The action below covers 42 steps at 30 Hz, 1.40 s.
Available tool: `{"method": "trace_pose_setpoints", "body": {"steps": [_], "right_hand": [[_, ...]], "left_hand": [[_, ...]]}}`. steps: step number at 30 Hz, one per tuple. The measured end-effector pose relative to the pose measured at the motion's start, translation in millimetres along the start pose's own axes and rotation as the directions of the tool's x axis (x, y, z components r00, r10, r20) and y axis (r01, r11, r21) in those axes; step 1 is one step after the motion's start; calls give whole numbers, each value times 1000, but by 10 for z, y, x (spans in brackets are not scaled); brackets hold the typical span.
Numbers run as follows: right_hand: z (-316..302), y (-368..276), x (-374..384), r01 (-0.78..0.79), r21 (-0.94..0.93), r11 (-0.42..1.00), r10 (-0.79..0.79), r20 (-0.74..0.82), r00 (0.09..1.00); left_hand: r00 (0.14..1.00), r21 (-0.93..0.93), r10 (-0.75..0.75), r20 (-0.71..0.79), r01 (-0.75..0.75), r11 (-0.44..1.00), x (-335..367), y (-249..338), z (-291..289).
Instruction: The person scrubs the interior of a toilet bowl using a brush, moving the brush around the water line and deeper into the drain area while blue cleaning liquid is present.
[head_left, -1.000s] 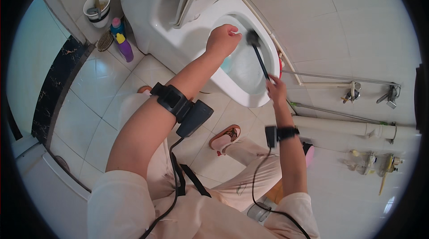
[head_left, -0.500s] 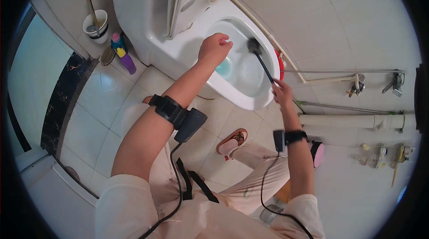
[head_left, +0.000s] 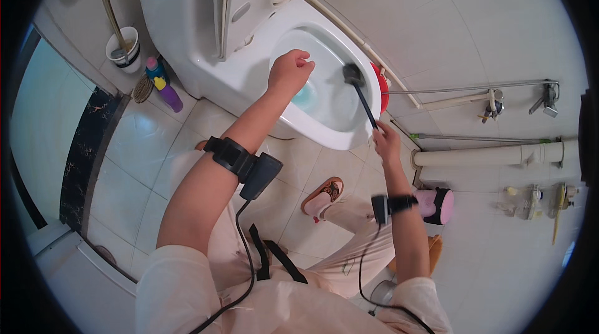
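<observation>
My right hand (head_left: 387, 142) grips the dark handle of a toilet brush (head_left: 364, 102), its black head against the inner right wall of the white toilet bowl (head_left: 345, 140). Bluish-green water (head_left: 304, 98) lies at the bottom of the bowl. Over the bowl's left part hangs my left hand (head_left: 291, 73), fingers curled in, with nothing visible in it. The raised toilet lid and seat (head_left: 246, 6) stand behind my left hand. Black straps with small boxes are on both forearms, a cable running from each.
At the left stand a white holder (head_left: 126, 59) with another brush, a purple bottle (head_left: 168, 95), a teal bottle and a round bristle brush (head_left: 143, 87). A red basin (head_left: 380, 88) sits behind the toilet. Pipes (head_left: 493, 155) and taps line the right wall, near a pink container (head_left: 435, 205).
The brush head has moved down along the bowl's right side, and my right hand has shifted slightly down and left. My left hand stays over the bowl. The whole view has shifted a little.
</observation>
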State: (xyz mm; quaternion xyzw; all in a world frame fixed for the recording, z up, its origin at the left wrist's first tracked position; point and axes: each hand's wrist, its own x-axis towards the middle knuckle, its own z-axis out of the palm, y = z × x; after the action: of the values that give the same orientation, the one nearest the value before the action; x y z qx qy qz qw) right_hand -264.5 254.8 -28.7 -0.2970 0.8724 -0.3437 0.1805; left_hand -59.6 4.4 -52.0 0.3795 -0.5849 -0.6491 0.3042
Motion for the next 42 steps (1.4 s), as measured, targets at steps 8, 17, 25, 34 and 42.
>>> {"method": "trace_pose_setpoints", "body": {"steps": [8, 17, 25, 34, 42], "right_hand": [[528, -491, 480, 95, 168, 981, -114, 105, 988], [162, -351, 363, -74, 96, 993, 66, 76, 995], [147, -93, 310, 67, -11, 998, -67, 35, 997], [359, -167, 226, 199, -292, 935, -216, -28, 976], [98, -180, -3, 319, -335, 887, -364, -81, 928]], "left_hand": [[998, -108, -15, -56, 9, 994, 72, 24, -97], [999, 29, 5, -48, -4, 1000, -1, 80, 12], [999, 39, 11, -37, -9, 999, -65, 102, 105], [1000, 98, -8, -14, 10, 995, -95, 110, -31], [999, 49, 31, -7, -31, 998, -127, 300, 17]]}}
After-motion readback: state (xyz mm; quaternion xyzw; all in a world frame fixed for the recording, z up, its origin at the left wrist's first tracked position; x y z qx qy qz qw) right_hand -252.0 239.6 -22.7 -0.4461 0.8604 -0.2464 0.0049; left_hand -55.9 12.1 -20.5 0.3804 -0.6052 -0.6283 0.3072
